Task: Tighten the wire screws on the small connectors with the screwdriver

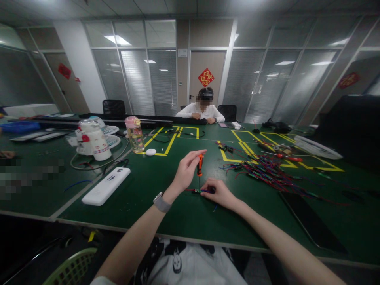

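Screwdriver (200, 166) upright at the middle of the counter (142, 213), orange-and-black handle on top, thin shaft running straight down to a small green board (196, 191)! Left hand (187, 170) up at the handle, fingers stretched nearly straight and touching its upper end — whether the thumb closes round it, I cannot tell from this side. Down below, the right hand (219, 192) has its fingertips pinched on the board's right end, steadying it flat against the green top. The two hands are apart, one high, one low, with the shaft standing between them. A red wire leaves the board on the left; a loose blue scrap (215, 208) lies just in front of the right hand.

Over to the right, a big tangle of wires (270, 172), red and blue, with green pieces among them — and in front of that, a black tablet (310, 221) lying flat. On the left wrist, a watch (162, 202) with a grey band. Further left, a white power bank (107, 186) lies at a slant, and behind it stand a white jug (96, 142) and a pink-lidded bottle (135, 136), a little white case (151, 152) near the bottle's foot. Across the counter sits another person (203, 113) in white, both forearms resting on the far edge.
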